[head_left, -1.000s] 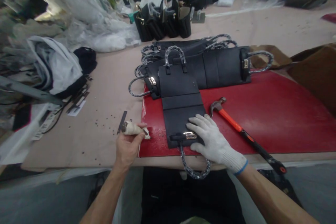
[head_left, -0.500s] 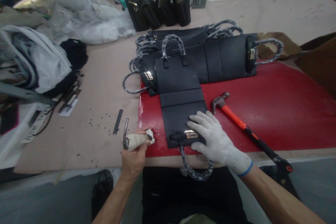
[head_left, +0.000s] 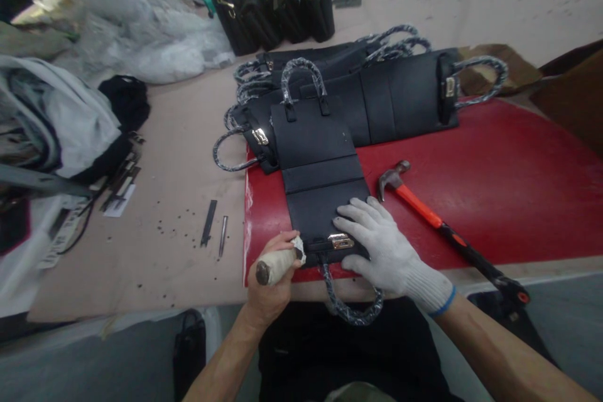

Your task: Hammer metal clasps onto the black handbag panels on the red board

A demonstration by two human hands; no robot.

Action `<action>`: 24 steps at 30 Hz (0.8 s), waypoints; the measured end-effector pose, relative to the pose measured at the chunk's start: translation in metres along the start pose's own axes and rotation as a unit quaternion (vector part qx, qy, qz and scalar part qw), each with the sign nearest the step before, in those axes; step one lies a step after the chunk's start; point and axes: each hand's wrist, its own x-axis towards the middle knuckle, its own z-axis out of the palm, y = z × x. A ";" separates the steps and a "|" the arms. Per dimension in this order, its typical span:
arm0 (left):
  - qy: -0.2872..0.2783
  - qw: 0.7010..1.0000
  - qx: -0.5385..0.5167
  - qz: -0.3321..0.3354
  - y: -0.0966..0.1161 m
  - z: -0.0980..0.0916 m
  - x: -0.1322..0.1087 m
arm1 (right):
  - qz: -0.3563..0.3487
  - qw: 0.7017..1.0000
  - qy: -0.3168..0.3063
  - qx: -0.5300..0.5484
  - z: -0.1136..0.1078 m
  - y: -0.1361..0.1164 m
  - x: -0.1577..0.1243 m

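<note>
My bare left hand [head_left: 269, 292] is closed around a short tool with a pale wrapped handle [head_left: 277, 266]. Its dark butt points toward me, and the other end, bound in white, is at the near left corner of a black bag piece [head_left: 320, 173]. The tool's working tip is hidden. In a white knit glove, my right hand [head_left: 377, 245] lies flat on that piece with fingers spread, just right of a gold clasp [head_left: 340, 241]. One plastic-wrapped handle [head_left: 351, 311] of the piece hangs over the table edge; another wrapped handle [head_left: 304, 69] lies at its far end.
A claw hammer [head_left: 424, 213] lies on the red mat [head_left: 494, 182] to the right. More black bag pieces [head_left: 405, 97] are stacked beyond. Left of the mat are a metal rod [head_left: 223, 237] and a dark flat strip [head_left: 208, 223]. Black pouches [head_left: 277, 12] stand behind.
My left hand has moved right with the wrapped-handle tool, from the mat's left edge to the bag piece. My right hand keeps its place on the piece. The view has shifted slightly.
</note>
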 end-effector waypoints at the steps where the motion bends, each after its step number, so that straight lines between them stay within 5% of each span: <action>1: -0.001 1.000 0.002 -0.001 -0.001 0.000 -0.001 | 0.001 1.000 0.000 -0.001 0.000 0.000 0.000; 18: -0.005 1.000 0.022 0.022 0.000 0.005 -0.004 | 0.008 1.000 0.001 0.005 -0.001 -0.001 0.000; 24: 0.039 0.998 0.054 0.019 0.004 0.012 -0.013 | 0.012 1.000 0.002 -0.002 0.000 -0.001 0.000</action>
